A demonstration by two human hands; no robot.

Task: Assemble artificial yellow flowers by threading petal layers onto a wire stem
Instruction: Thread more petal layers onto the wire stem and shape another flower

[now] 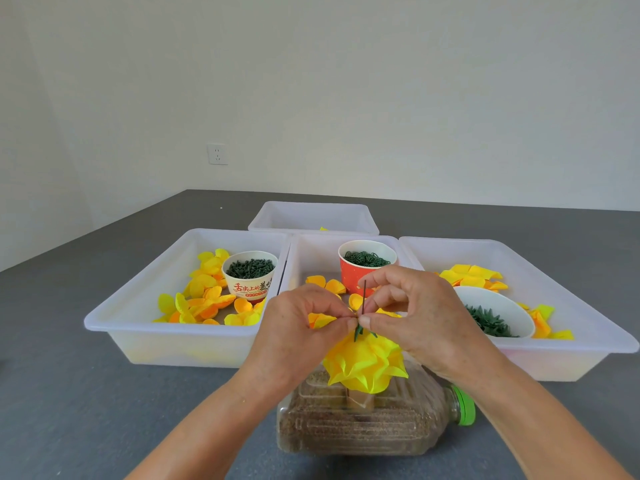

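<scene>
Green sepal in both hands' pinching grip

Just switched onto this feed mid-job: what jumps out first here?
The bright yellow flower at bottom centre, standing on a wire stem over a grain-filled plastic bottle lying on its side. Just above it, the left hand and right hand pinch a small green piece on the stem. Behind are white trays of loose yellow petals and cups of green parts.

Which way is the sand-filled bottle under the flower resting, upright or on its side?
On its side: the bottle lies flat on the table, green cap pointing right.
</scene>
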